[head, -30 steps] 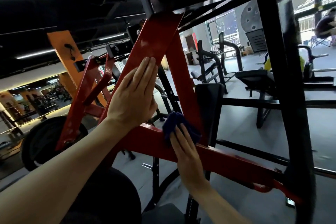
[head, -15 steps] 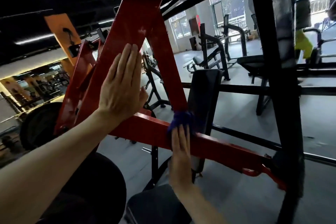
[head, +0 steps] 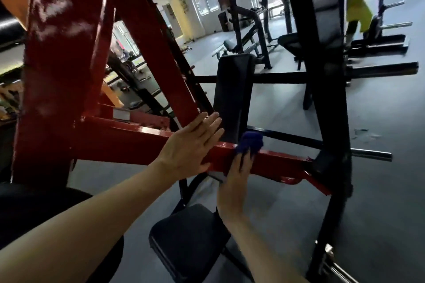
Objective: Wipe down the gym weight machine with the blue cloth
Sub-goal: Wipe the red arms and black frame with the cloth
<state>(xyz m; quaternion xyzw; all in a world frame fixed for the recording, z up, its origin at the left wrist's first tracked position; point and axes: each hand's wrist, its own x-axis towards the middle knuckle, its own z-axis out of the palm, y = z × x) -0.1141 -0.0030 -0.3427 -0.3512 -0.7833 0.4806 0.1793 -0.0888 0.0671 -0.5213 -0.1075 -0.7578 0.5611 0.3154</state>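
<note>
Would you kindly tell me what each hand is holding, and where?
The right hand presses the blue cloth onto the red bar, fingers over its lower part; the left hand holds nothing.

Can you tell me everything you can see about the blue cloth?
The blue cloth is a small, dark blue rag that looks soft, bunched into a lump instead of spread flat. It sits on the top edge of the machine's red bar, just below the black back pad. The right hand presses it there from below, fingers partly covering it. The left hand lies flat beside it, not touching it.
</note>
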